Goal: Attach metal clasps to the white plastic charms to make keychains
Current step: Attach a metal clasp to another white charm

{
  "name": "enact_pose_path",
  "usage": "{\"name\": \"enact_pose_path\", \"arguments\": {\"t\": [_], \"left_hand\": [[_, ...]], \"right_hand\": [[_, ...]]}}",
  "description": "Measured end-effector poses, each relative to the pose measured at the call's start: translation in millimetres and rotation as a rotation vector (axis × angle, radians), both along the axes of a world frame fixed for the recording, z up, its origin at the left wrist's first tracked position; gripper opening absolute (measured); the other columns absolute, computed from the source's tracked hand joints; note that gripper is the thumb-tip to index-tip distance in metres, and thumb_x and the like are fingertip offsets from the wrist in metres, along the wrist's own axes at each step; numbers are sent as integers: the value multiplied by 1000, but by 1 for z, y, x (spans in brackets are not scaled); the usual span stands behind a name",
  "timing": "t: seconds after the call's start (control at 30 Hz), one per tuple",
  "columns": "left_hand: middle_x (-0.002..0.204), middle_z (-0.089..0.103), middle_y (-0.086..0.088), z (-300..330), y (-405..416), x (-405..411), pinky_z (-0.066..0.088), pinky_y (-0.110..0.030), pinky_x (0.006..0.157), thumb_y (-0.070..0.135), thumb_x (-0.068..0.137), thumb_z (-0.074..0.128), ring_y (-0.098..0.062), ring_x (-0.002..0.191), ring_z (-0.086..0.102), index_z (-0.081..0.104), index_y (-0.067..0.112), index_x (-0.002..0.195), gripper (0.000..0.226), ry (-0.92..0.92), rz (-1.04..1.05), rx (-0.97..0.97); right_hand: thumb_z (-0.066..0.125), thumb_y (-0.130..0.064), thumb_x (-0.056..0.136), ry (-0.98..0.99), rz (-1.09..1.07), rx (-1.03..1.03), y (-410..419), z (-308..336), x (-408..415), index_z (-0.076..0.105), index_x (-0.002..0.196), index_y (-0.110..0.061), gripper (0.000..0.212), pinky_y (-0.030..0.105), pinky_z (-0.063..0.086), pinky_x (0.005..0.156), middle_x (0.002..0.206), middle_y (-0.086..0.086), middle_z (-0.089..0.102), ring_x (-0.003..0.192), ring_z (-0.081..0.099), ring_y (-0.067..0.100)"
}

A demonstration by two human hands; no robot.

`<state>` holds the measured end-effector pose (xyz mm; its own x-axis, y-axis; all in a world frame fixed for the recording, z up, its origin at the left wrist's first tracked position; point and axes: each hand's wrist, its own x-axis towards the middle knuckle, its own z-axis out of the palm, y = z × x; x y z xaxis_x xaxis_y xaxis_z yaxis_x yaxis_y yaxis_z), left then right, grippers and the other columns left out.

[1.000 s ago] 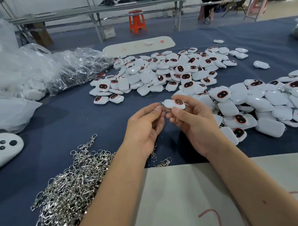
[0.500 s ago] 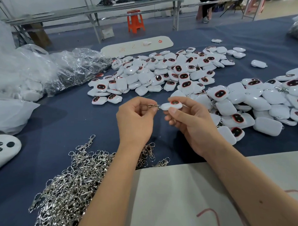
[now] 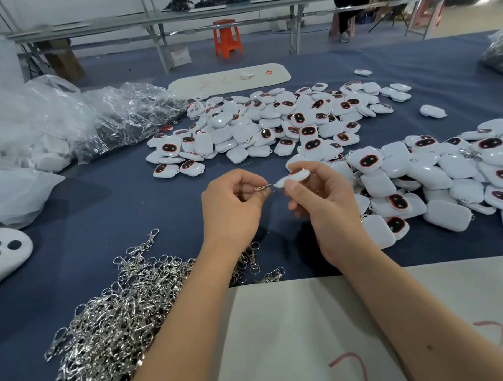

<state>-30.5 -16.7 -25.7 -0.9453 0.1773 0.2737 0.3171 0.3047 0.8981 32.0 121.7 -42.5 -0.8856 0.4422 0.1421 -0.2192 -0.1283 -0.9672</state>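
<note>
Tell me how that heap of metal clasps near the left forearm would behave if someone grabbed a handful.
The clasps lie hooked through one another, so a handful would probably drag extra ones along. They look like loose, shiny metal links, so likely floppy and slippery rather than stiff. Probably heavy for the handful's size.

Looks like a small assembly workshop: broad blue-covered tabletop [image 3: 128,202] heaped with white charms [image 3: 276,128], a near-left pile of metal clasps [image 3: 118,308], clear plastic bags [image 3: 83,119] at left, long metal benches [image 3: 154,19] and an orange stool [image 3: 227,38] far behind.

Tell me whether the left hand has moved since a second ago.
Yes. The left hand has drawn left, away from the charm, against the fixed clasp pile.
</note>
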Motion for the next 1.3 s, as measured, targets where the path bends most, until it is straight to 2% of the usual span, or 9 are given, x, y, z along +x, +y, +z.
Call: {"name": "enact_pose_path", "arguments": {"t": [0.2, 0.33, 0.4, 0.57, 0.7, 0.8, 0.93, 1.07, 1.3], "left_hand": [[76, 72, 16, -5, -1, -1, 48, -9, 66, 6, 84, 77, 1, 69, 64, 73, 26, 77, 22, 3, 2, -1], [73, 71, 14, -7, -2, -2, 47, -7, 65, 5, 84, 76, 2, 69, 63, 73, 25, 78, 21, -4, 13, -12], [73, 70, 15, -8, -1, -3, 46, -7, 65, 6, 84, 76, 3, 69, 62, 74, 25, 78, 20, -13, 17, -19], [72, 69, 21, -11, 1, -7, 45, -6, 63, 7, 85, 76, 3, 67, 62, 74, 24, 78, 19, -31, 18, -18], [73, 70, 21, -14, 1, -7, 45, -6, 64, 7, 84, 76, 3, 67, 62, 74, 25, 77, 19, -12, 12, -34], [75, 70, 19, -16, -1, -8, 46, -6, 65, 8, 84, 76, 2, 69, 63, 74, 26, 77, 20, -23, 14, -34], [74, 70, 19, -17, -1, -9, 46, -7, 63, 9, 85, 76, 2, 70, 64, 74, 28, 76, 21, -48, 26, -48], [75, 70, 19, -16, 0, -8, 45, -6, 64, 9, 85, 76, 1, 71, 64, 74, 27, 77, 20, -52, 31, -57], [76, 70, 18, -15, 1, -3, 43, -5, 62, 8, 86, 75, 3, 69, 63, 74, 25, 77, 19, -61, 23, -58]], "right_hand": [[76, -24, 89, -21, -376, 127, 6, -1, -2, 67, 117, -34, 31, 31, 49, 64, 76, -9, 64, 68, 57, 14], [71, -14, 95, -3, -532, 171, 8, -1, -1, 47, 145, -29, 57, 15, 50, 65, 85, -18, 64, 65, 58, 2], [68, -10, 94, -27, -614, 392, 10, 1, 0, 51, 140, -21, 50, 19, 51, 75, 95, -10, 63, 79, 61, 5], [76, -25, 84, -234, -515, 1402, -4, 10, -22, 66, 130, -18, 48, 51, 37, 110, 145, 13, 50, 138, 38, 37], [50, -51, 101, -563, -206, 1582, 5, 12, -58, 41, 155, -31, 57, 56, -2, 127, 174, 12, 6, 160, -7, 35], [32, -58, 105, -666, -156, 1621, 20, 7, -65, 45, 154, -32, 57, 54, 10, 126, 171, 12, 21, 160, 3, 35], [40, -44, 105, -591, -254, 1607, 27, -1, -43, 58, 142, -28, 45, 50, 25, 119, 158, 9, 42, 154, 22, 35], [57, -25, 95, -534, -449, 1588, 36, -2, -25, 69, 122, -26, 29, 43, 39, 95, 121, 6, 60, 117, 49, 33], [59, -18, 83, -691, -613, 1524, 61, 7, -20, 69, 108, -20, 27, 45, 38, 90, 106, 7, 64, 106, 51, 33]]}}
